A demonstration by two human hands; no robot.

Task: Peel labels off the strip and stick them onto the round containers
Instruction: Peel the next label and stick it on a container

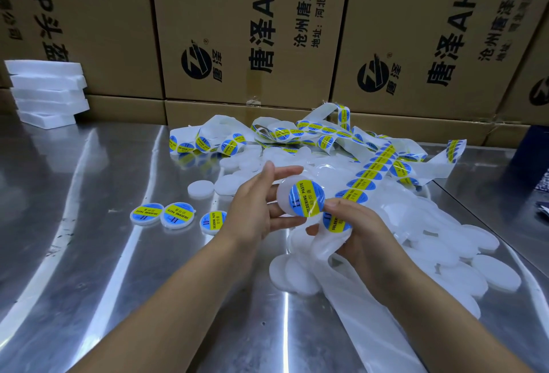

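Two hands are engaged. Nearest me, the bare backing of the strip (356, 298) trails down across the steel table (118, 283), its labels already removed.

1. My right hand (359, 233) has its fingers curled round the strip. Its thumb tip rests at the edge of the label (307, 198) being applied. The next label (335, 224) sits on the strip just below.
2. My left hand (255, 206) grips the round container (283, 191) by its rim, above the table, tilted toward me. The label lies on its face. I judge it placed but not yet smoothed flat.

Progress: early.
- Finished: three labelled containers (178, 215) lie in a row to the left, near each other.
- In hand: one.
- Remaining: unlabelled white containers (463, 259) are heaped to the right and beyond my hands. They overlap, so no exact count is possible. I estimate well over a dozen.

Farther back, the loaded part of the strip lies tangled and carries dozens of labels, which is an ample supply. About five white foam slabs (47, 93) are stacked at far left. Printed cardboard boxes (237, 30) form the back wall.
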